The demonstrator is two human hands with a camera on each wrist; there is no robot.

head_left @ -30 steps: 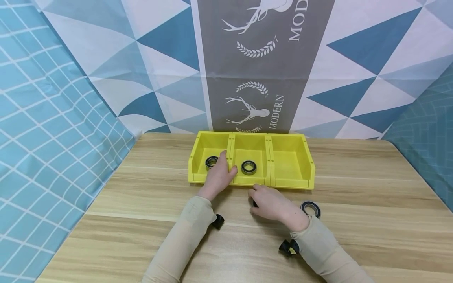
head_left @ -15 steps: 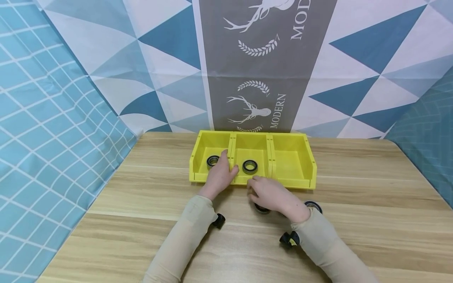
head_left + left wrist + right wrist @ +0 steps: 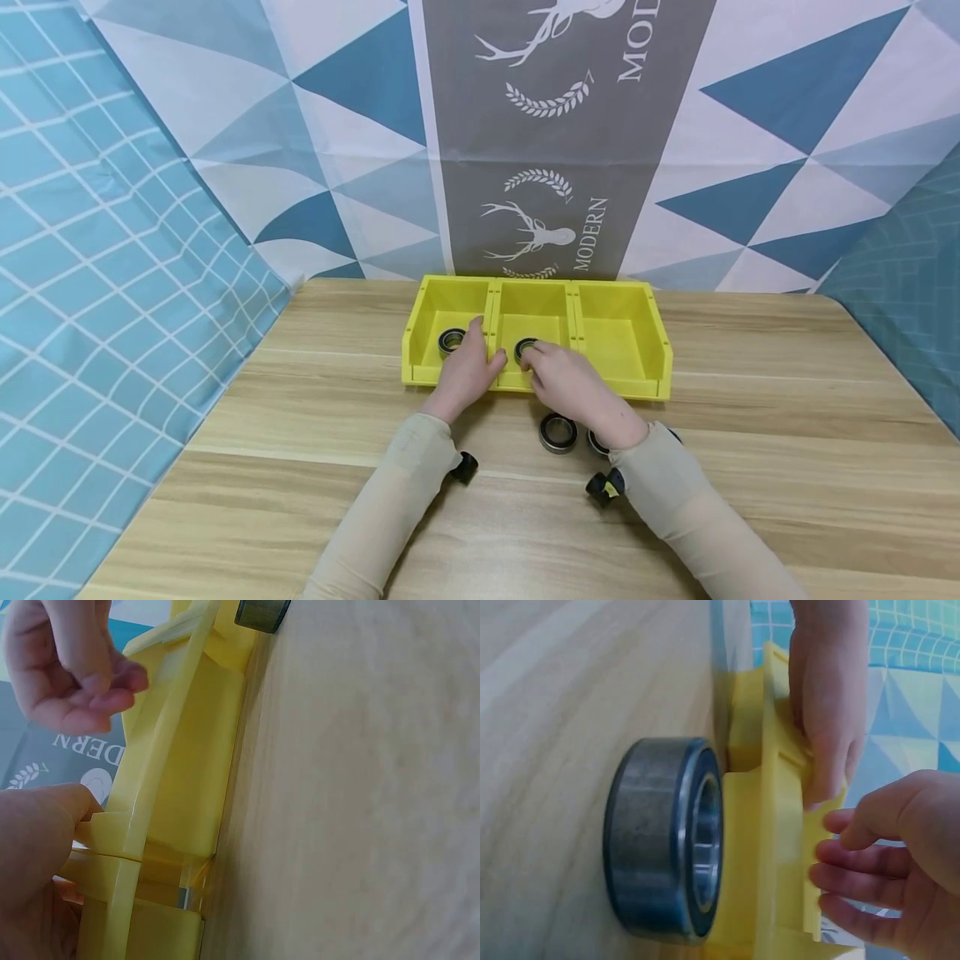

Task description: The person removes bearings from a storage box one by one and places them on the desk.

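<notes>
We see a yellow three-bin unit standing on a wood-grain table, its compartments side by side and open at the front. The left hand reaches over the front of it and grips the double divider between the left and middle compartments, its thumb on the middle side. The right hand hangs over the front lip of the middle compartment, fingers loosely bent with nothing visible between them. The two hands are apart, though near each other. One ball bearing lies flat in the left compartment, just beside the left fingers; a second bearing lies in the middle one, partly covered by the right fingertips — we cannot tell whether they touch it. On the table in front of the unit, a third bearing lies flat below the right hand, and a fourth bearing beside it is half hidden by the right wrist. Beyond the right sleeve we catch a dark edge — too covered to name. Behind the table hangs a patterned backdrop with white deer heads and the word MODERN on grey.
</notes>
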